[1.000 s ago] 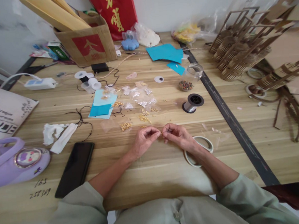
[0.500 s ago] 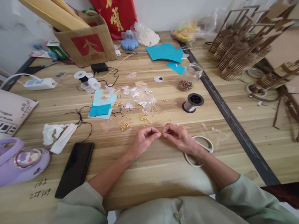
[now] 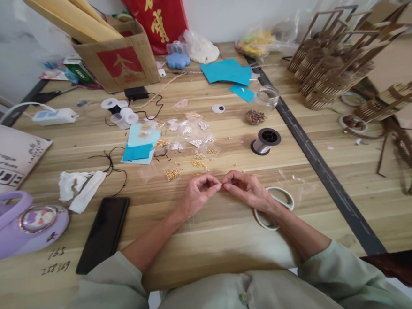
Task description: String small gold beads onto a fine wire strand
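My left hand [image 3: 202, 192] and my right hand [image 3: 245, 188] meet over the wooden table, thumb and forefinger pinched on each. A tiny gold bead [image 3: 221, 184] shows at the meeting fingertips, mostly covered. From beneath my left hand hangs a fine, pale thread [image 3: 193, 222]; its path through the fingers is hidden. Just beyond the hands lie gold beads [image 3: 172, 174] in a small heap and more gold pieces [image 3: 198, 163]. A spool of fine wire [image 3: 266, 142] stands ahead of my right hand. White-handled scissors [image 3: 290, 198] lie partly under my right forearm.
A black phone [image 3: 103, 234] lies left of my left forearm. Small bags of silver pieces [image 3: 195, 135] and blue paper [image 3: 138, 151] are farther back. A glass jar [image 3: 268, 97] stands back right. Bamboo baskets [image 3: 327, 70] crowd the right, a cardboard box [image 3: 118, 62] the back left.
Both hands stay nearly in place, fingertips still together. The gold bead shows slightly more clearly between them, and the fingers have shifted very slightly left.
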A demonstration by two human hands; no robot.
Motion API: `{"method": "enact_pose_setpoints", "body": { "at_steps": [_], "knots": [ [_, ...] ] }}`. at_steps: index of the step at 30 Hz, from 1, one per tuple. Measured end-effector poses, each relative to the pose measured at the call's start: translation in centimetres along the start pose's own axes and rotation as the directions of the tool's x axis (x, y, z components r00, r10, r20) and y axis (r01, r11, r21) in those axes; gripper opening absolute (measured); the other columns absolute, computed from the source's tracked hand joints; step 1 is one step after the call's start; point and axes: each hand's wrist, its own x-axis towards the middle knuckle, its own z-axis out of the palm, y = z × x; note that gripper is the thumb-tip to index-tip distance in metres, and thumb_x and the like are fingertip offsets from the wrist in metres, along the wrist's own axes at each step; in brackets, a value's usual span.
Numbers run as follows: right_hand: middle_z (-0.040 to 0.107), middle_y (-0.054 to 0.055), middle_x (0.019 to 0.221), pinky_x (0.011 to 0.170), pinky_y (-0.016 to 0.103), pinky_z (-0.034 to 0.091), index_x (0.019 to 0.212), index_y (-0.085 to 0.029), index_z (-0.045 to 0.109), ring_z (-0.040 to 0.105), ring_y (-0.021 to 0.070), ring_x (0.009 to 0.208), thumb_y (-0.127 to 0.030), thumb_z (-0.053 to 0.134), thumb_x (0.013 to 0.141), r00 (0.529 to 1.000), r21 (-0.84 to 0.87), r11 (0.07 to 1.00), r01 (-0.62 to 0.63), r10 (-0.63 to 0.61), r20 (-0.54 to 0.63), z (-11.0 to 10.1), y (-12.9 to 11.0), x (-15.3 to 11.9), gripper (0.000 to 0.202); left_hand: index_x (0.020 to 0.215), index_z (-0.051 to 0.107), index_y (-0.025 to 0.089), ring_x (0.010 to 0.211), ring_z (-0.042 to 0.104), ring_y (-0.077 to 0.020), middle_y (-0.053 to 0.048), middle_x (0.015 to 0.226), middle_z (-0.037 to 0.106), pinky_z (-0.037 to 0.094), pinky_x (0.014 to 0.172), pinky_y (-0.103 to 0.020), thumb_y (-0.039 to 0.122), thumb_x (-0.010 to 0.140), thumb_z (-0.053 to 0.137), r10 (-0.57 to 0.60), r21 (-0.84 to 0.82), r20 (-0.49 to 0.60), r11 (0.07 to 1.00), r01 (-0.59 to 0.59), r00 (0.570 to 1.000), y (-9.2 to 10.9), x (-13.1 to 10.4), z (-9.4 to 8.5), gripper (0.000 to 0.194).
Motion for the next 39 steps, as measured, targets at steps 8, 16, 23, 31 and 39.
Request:
{"method": "enact_pose_setpoints", "body": {
  "at_steps": [8,16,23,31,39],
  "knots": [
    [0.05,0.0,0.069,0.053,0.021,0.034,0.081,-0.014,0.055,0.043,0.0095,0.061,-0.04,0.052,0.087,0.998,0.058,0.998,-0.039,0.037,0.041,0.15,0.09,0.05,0.026,0.071,0.059,0.015,0.065,0.052,-0.0119,-0.002,0.067,0.056,0.042,0.062,-0.024,0.017,0.077,0.06,0.323,0.309,-0.001,0.9,-0.307,0.946,-0.05,-0.34,0.36,0.007],
    [0.049,-0.001,0.066,0.052,0.021,0.031,0.082,-0.014,0.054,0.04,0.0088,0.059,-0.034,0.052,0.087,0.997,0.029,0.998,-0.048,0.047,0.054,-0.05,0.43,0.21,0.021,0.074,0.058,0.015,0.066,0.053,-0.013,-0.004,0.07,0.056,0.044,0.062,-0.025,0.014,0.082,0.054,0.5,0.463,0.11,0.739,-0.49,0.859,0.01,-0.54,0.41,0.009],
    [0.051,-0.001,0.066,0.052,0.021,0.033,0.081,-0.014,0.054,0.043,0.0093,0.058,-0.038,0.054,0.085,0.994,0.083,0.993,-0.079,0.073,0.077,-0.06,0.2,0.27,0.024,0.073,0.057,0.015,0.066,0.053,-0.0128,-0.004,0.07,0.056,0.044,0.062,-0.025,0.013,0.082,0.054,0.543,0.516,0.132,0.677,-0.525,0.829,-0.27,-0.47,0.29,0.01],
    [0.05,-0.001,0.065,0.051,0.021,0.032,0.083,-0.014,0.054,0.042,0.0089,0.057,-0.037,0.055,0.085,0.993,0.124,0.988,-0.088,0.078,0.087,-0.03,0.58,0.33,0.023,0.074,0.058,0.015,0.067,0.053,-0.0126,-0.004,0.071,0.056,0.044,0.062,-0.025,0.013,0.082,0.054,0.552,0.528,0.117,0.67,-0.522,0.826,-0.44,-0.51,0.28,0.009],
    [0.051,-0.001,0.065,0.051,0.02,0.032,0.083,-0.015,0.054,0.042,0.0085,0.056,-0.035,0.054,0.086,0.995,0.055,0.994,-0.091,0.089,0.035,-0.11,0.23,0.25,0.02,0.077,0.061,0.015,0.066,0.054,-0.0122,-0.003,0.07,0.058,0.045,0.062,-0.024,0.014,0.081,0.055,0.439,0.44,0.04,0.799,-0.41,0.898,-0.01,-0.49,0.42,0.007]
  ]
}}
